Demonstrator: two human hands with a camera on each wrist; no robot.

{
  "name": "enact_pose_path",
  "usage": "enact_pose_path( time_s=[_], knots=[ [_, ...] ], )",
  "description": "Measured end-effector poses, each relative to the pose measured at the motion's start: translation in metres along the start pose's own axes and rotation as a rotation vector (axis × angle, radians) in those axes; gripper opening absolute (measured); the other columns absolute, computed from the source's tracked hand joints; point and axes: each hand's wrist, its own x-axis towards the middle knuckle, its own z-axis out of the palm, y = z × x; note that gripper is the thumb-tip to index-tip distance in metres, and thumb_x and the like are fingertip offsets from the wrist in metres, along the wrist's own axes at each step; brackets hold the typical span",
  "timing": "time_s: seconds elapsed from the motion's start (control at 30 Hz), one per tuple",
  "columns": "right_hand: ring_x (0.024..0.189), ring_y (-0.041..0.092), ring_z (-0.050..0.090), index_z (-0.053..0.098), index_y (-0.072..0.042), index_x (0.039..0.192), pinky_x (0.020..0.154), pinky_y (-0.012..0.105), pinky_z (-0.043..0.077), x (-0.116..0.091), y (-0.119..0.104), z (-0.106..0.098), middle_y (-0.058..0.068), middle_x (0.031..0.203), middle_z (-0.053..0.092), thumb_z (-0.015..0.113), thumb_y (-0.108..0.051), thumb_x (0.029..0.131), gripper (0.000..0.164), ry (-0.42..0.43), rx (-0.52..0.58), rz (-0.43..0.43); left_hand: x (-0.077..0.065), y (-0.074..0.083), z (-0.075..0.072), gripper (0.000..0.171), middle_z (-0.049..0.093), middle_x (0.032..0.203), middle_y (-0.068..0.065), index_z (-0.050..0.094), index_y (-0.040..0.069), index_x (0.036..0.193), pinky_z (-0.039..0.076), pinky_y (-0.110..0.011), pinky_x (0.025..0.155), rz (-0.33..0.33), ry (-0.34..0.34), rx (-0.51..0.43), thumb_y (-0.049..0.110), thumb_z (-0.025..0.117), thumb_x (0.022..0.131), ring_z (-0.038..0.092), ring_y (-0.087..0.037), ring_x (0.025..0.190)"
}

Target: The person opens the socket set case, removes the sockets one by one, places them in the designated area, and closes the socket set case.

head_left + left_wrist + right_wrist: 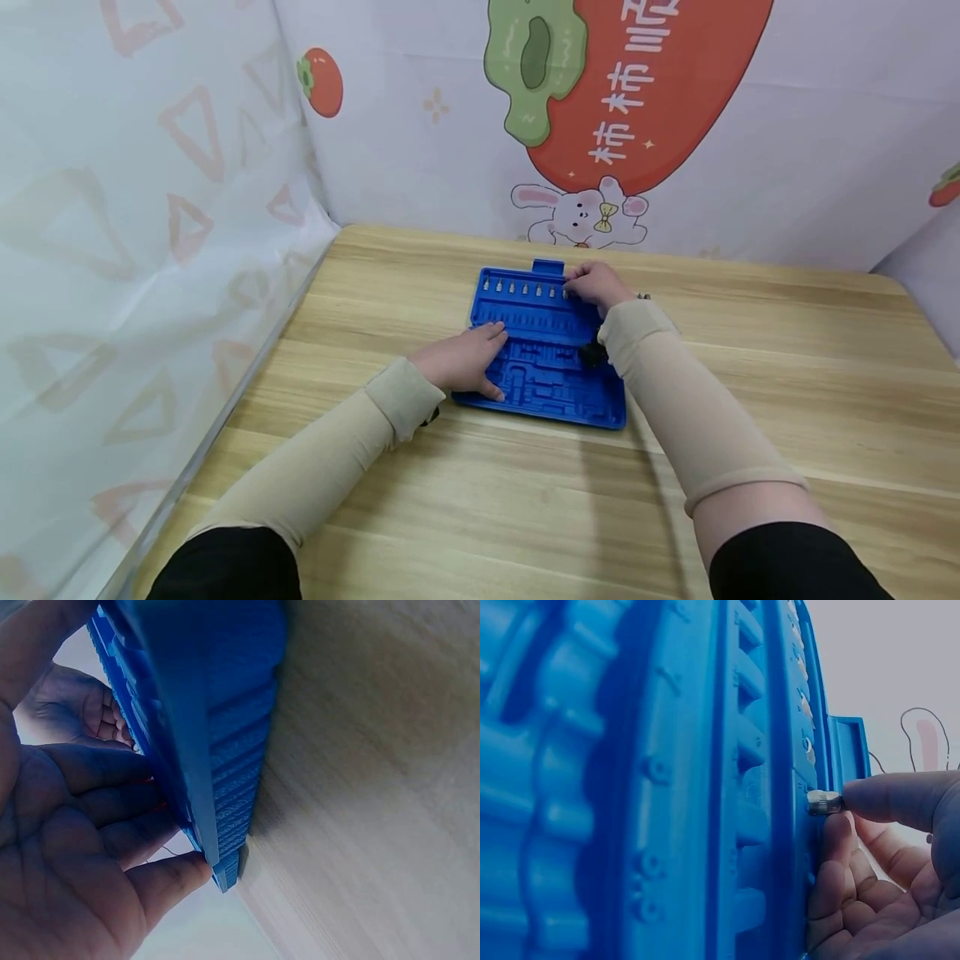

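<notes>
A blue plastic tool case lies unfolded on the table, with moulded hollows in both halves. Along its far half runs a row of small silver socket bits. My left hand rests on the case's left side with fingers spread; in the left wrist view its fingertips touch the case edge. At the right end of the row is my right hand. Its thumb and finger pinch a knurled silver socket bit, whose end meets the case at the row.
The case stands on a wooden table. A blue latch tab sticks out at the case's far edge, close to the right hand. Behind the table hangs a printed white backdrop, and a white sheet covers the left side.
</notes>
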Motion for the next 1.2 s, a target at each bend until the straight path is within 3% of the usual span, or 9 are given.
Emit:
enact_pose_path(
  time_s=[0.5, 0.8, 1.03, 1.2],
  knots=[
    [0.095, 0.023, 0.051, 0.06, 0.0, 0.108, 0.081, 0.031, 0.044, -0.012, -0.001, 0.001, 0.013, 0.116, 0.057, 0.058, -0.01, 0.105, 0.011, 0.02, 0.026, -0.033, 0.001, 0.0, 0.002, 0.102, 0.018, 0.17, -0.016, 0.026, -0.002, 0.162, 0.019, -0.04, 0.125, -0.006, 0.0, 0.005, 0.048, 0.079, 0.09, 0.017, -0.031, 0.156],
    [0.096, 0.024, 0.05, 0.06, 0.0, 0.113, 0.08, 0.031, 0.043, -0.013, -0.001, 0.001, 0.013, 0.114, 0.056, 0.058, -0.013, 0.106, 0.015, 0.049, 0.074, -0.011, 0.0, 0.001, 0.001, 0.103, 0.016, 0.17, -0.017, 0.023, -0.002, 0.162, 0.018, -0.04, 0.125, -0.011, -0.014, 0.001, 0.048, 0.079, 0.091, 0.015, -0.031, 0.156],
    [0.107, 0.026, 0.056, 0.057, 0.003, 0.13, 0.1, 0.038, 0.05, -0.007, 0.007, -0.014, 0.017, 0.125, 0.058, 0.055, -0.017, 0.108, 0.03, 0.069, 0.146, -0.013, 0.0, 0.0, 0.001, 0.103, 0.016, 0.17, -0.017, 0.024, -0.002, 0.162, 0.018, -0.04, 0.125, -0.01, -0.01, -0.005, 0.048, 0.079, 0.09, 0.015, -0.031, 0.156],
    [0.11, 0.026, 0.057, 0.054, 0.006, 0.139, 0.106, 0.042, 0.049, -0.009, 0.016, -0.033, 0.021, 0.13, 0.056, 0.051, -0.015, 0.109, 0.037, 0.081, 0.185, -0.017, 0.001, 0.0, 0.001, 0.104, 0.015, 0.17, -0.016, 0.023, -0.001, 0.162, 0.018, -0.04, 0.125, -0.01, -0.009, -0.007, 0.049, 0.079, 0.09, 0.015, -0.031, 0.157]
  ],
)
